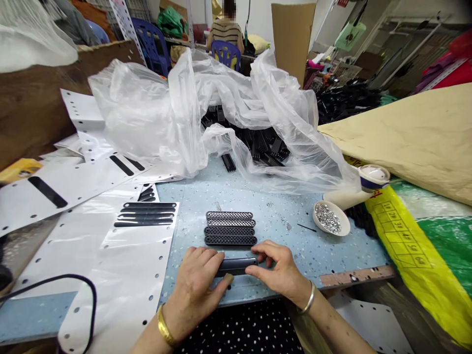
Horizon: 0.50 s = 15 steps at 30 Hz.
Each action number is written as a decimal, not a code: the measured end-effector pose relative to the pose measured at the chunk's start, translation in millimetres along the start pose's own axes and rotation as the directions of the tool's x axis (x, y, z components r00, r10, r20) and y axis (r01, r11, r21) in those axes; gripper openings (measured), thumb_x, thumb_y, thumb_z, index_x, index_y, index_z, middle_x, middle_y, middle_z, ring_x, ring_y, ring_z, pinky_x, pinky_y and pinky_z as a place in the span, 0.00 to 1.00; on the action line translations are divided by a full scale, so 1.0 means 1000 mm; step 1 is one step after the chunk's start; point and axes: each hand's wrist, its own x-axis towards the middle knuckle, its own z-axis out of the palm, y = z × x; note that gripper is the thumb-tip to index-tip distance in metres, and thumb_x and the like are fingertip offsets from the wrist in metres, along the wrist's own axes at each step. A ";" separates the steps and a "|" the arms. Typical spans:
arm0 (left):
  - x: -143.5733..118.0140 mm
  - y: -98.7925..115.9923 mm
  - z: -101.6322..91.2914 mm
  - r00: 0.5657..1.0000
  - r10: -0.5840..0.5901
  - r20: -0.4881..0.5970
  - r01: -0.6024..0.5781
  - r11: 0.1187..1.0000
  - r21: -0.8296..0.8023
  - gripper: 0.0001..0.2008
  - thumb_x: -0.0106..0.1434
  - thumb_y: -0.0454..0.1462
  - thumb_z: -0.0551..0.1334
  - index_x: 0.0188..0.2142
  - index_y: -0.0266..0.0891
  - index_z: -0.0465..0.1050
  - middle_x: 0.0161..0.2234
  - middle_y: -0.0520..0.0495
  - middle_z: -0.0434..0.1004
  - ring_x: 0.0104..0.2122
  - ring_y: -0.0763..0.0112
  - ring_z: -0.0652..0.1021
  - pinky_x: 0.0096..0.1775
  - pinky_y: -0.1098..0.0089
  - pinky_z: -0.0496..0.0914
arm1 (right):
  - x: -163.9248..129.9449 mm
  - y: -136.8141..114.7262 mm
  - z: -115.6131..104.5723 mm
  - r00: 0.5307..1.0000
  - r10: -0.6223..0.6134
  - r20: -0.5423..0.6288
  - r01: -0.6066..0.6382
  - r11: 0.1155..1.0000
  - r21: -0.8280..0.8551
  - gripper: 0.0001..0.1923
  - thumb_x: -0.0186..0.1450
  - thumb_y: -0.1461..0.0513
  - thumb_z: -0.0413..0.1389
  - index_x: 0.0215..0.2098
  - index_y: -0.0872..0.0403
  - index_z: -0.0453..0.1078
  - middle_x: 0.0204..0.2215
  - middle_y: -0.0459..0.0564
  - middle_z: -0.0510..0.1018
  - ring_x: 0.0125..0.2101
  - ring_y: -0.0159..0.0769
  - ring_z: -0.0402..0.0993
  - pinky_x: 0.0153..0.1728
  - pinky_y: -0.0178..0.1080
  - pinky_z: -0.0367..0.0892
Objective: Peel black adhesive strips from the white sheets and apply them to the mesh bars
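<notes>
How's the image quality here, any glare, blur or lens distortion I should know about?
Head view: wide-angle bending curves the edges and the beige sheet; soft overhead light, faint shadows; mild glare on the crumpled clear plastic bag; the left hand, right hand and long black plastic strip stay sharp; the background is slightly soft.

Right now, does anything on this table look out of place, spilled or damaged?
One black strip lies alone on the blue table, just outside the plastic bag that holds the rest. Otherwise nothing stands out: four grid pieces lie stacked neatly, the bowl is upright, and both hands hold one black bar.
</notes>
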 end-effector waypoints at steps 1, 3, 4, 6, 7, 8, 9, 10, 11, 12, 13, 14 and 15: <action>0.001 0.000 0.002 1.000 -0.011 0.027 0.011 1.000 -0.009 0.09 0.61 0.35 0.62 0.41 0.36 0.71 0.31 0.44 0.75 0.31 0.60 0.72 0.33 0.58 0.65 | 0.002 -0.001 0.001 1.000 -0.010 0.003 0.010 1.000 -0.008 0.16 0.49 0.64 0.68 0.36 0.56 0.77 0.25 0.48 0.75 0.23 0.32 0.69 0.23 0.35 0.64; 0.001 -0.002 0.007 0.998 -0.027 0.064 0.030 0.999 -0.035 0.06 0.62 0.36 0.60 0.39 0.37 0.71 0.29 0.45 0.73 0.30 0.62 0.71 0.32 0.60 0.63 | 0.005 -0.003 0.004 0.999 -0.040 0.000 0.040 0.999 -0.017 0.13 0.49 0.62 0.69 0.33 0.55 0.77 0.24 0.47 0.75 0.24 0.33 0.69 0.23 0.35 0.64; 0.001 -0.004 0.008 0.997 -0.031 0.074 0.035 0.998 -0.054 0.05 0.63 0.36 0.60 0.37 0.37 0.72 0.28 0.46 0.73 0.29 0.62 0.71 0.31 0.60 0.63 | 0.006 -0.004 0.006 0.998 -0.060 -0.006 0.060 0.998 -0.021 0.12 0.50 0.62 0.69 0.32 0.55 0.77 0.24 0.47 0.76 0.25 0.34 0.70 0.24 0.35 0.64; 0.000 -0.007 0.010 0.995 -0.042 0.090 0.050 0.994 -0.097 0.05 0.63 0.37 0.60 0.33 0.38 0.72 0.27 0.47 0.72 0.28 0.63 0.70 0.31 0.62 0.62 | 0.008 -0.004 0.009 0.994 -0.103 -0.023 0.102 0.994 -0.029 0.10 0.51 0.60 0.69 0.30 0.55 0.77 0.24 0.48 0.76 0.26 0.35 0.71 0.26 0.36 0.64; 0.000 -0.008 0.010 0.994 -0.048 0.101 0.060 0.991 -0.121 0.06 0.63 0.38 0.60 0.32 0.38 0.71 0.26 0.47 0.72 0.28 0.64 0.70 0.31 0.62 0.62 | 0.008 -0.003 0.010 0.992 -0.121 -0.031 0.120 0.992 -0.030 0.10 0.52 0.60 0.69 0.30 0.55 0.77 0.24 0.48 0.77 0.26 0.35 0.71 0.27 0.37 0.64; 0.001 -0.009 0.011 0.992 -0.052 0.114 0.068 0.987 -0.143 0.06 0.63 0.38 0.60 0.31 0.39 0.71 0.26 0.48 0.72 0.28 0.64 0.70 0.31 0.62 0.62 | 0.009 -0.003 0.012 0.990 -0.137 -0.039 0.136 0.990 -0.030 0.09 0.52 0.59 0.68 0.29 0.55 0.77 0.24 0.48 0.77 0.26 0.35 0.71 0.27 0.37 0.64; 0.001 -0.011 0.010 0.990 -0.056 0.128 0.077 0.983 -0.164 0.06 0.63 0.39 0.61 0.31 0.39 0.71 0.26 0.48 0.72 0.28 0.64 0.70 0.31 0.62 0.62 | 0.009 -0.002 0.013 0.988 -0.148 -0.046 0.147 0.989 -0.030 0.09 0.53 0.58 0.68 0.29 0.55 0.77 0.23 0.48 0.77 0.26 0.35 0.71 0.27 0.37 0.64; 0.001 -0.012 0.010 0.988 -0.058 0.144 0.084 0.980 -0.181 0.06 0.63 0.39 0.61 0.31 0.39 0.72 0.26 0.48 0.72 0.28 0.64 0.70 0.31 0.63 0.62 | 0.009 -0.001 0.014 0.986 -0.156 -0.050 0.155 0.987 -0.029 0.09 0.54 0.57 0.68 0.28 0.55 0.77 0.23 0.48 0.77 0.26 0.36 0.71 0.27 0.37 0.65; 0.002 -0.013 0.010 0.986 -0.060 0.157 0.090 0.977 -0.194 0.06 0.62 0.39 0.62 0.31 0.39 0.72 0.26 0.49 0.72 0.29 0.64 0.70 0.32 0.63 0.63 | 0.009 0.001 0.015 0.986 -0.161 -0.052 0.160 0.987 -0.027 0.10 0.54 0.57 0.67 0.28 0.55 0.76 0.23 0.48 0.76 0.26 0.36 0.71 0.27 0.37 0.65; 0.002 -0.014 0.010 0.984 -0.060 0.165 0.094 0.975 -0.202 0.05 0.62 0.39 0.62 0.32 0.40 0.72 0.26 0.49 0.72 0.29 0.64 0.70 0.32 0.63 0.63 | 0.009 0.002 0.015 0.985 -0.163 -0.052 0.162 0.986 -0.025 0.10 0.55 0.56 0.67 0.28 0.55 0.76 0.23 0.48 0.76 0.26 0.36 0.71 0.27 0.38 0.65; 0.002 -0.014 0.009 0.984 -0.061 0.169 0.097 0.973 -0.208 0.05 0.62 0.39 0.62 0.32 0.40 0.73 0.26 0.49 0.72 0.29 0.64 0.70 0.32 0.63 0.63 | 0.009 0.002 0.015 0.985 -0.163 -0.050 0.162 0.987 -0.021 0.11 0.55 0.55 0.67 0.28 0.55 0.76 0.22 0.48 0.76 0.26 0.35 0.71 0.27 0.38 0.65; 0.002 -0.015 0.009 0.983 -0.063 0.170 0.099 0.972 -0.213 0.05 0.61 0.39 0.62 0.33 0.40 0.73 0.26 0.50 0.72 0.29 0.65 0.70 0.32 0.63 0.63 | 0.009 0.003 0.015 0.986 -0.160 -0.046 0.159 0.987 -0.015 0.11 0.55 0.55 0.67 0.28 0.55 0.76 0.22 0.48 0.76 0.26 0.35 0.71 0.27 0.37 0.65; 0.002 -0.015 0.009 0.983 -0.066 0.172 0.103 0.971 -0.217 0.05 0.61 0.40 0.63 0.33 0.41 0.73 0.26 0.50 0.72 0.29 0.65 0.70 0.32 0.63 0.63 | 0.009 0.003 0.014 0.987 -0.156 -0.038 0.156 0.988 -0.007 0.11 0.55 0.55 0.66 0.28 0.54 0.76 0.22 0.48 0.76 0.26 0.35 0.71 0.27 0.37 0.65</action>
